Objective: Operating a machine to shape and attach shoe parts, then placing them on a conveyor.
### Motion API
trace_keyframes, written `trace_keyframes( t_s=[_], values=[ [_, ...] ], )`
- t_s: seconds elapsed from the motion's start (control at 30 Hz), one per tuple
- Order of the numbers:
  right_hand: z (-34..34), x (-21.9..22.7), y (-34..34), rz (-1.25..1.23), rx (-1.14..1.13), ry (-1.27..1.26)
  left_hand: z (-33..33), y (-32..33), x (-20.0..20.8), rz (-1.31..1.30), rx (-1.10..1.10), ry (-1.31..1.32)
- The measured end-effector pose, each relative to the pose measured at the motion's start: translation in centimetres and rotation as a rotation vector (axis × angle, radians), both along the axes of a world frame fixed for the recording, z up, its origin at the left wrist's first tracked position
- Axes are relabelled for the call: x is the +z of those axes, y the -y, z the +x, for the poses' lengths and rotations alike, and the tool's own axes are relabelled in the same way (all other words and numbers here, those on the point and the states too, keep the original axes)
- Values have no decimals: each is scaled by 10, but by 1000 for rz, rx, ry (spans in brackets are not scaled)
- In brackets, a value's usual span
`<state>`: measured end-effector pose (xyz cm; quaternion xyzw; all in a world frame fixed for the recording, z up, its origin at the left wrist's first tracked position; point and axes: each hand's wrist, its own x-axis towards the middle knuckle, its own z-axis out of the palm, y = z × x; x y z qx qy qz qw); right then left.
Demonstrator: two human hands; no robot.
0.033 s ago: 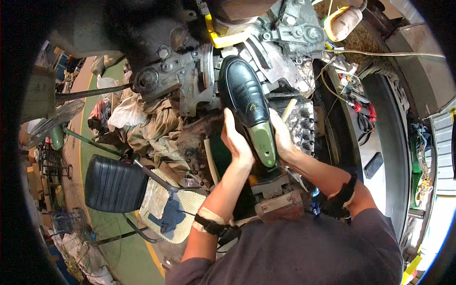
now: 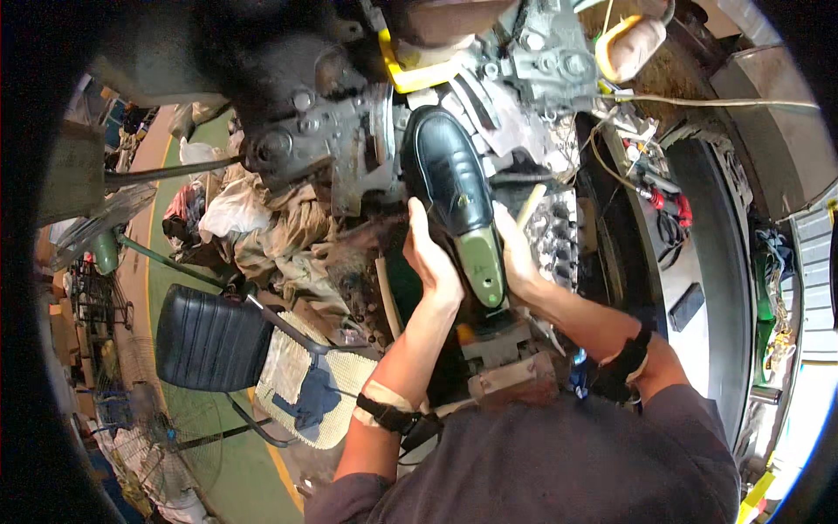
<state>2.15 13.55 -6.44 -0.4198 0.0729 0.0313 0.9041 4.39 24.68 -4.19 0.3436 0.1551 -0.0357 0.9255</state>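
The left hand and right hand hold the black leather loafer between them from either side, their fingers partly hidden beneath it. The shoe sits on a green shoe last, its toe among the machine's metal plates, just below a yellow bracket.

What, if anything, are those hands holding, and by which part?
A black leather-like slip-on shoe on a smooth green foot form is cupped between the left hand and right hand, along its sides near the heel; how firmly, I cannot tell.
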Motion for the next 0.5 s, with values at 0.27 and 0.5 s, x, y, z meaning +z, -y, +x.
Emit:
trace_keyframes(
  t_s=[0.27,0.5],
  values=[
    [-3,19,4,189,103,-157,-3,3,-2,-216,-92,-31],
    [-3,4,27,-78,186,-232,-16,-27,-5,153,-121,-115]
  ],
)
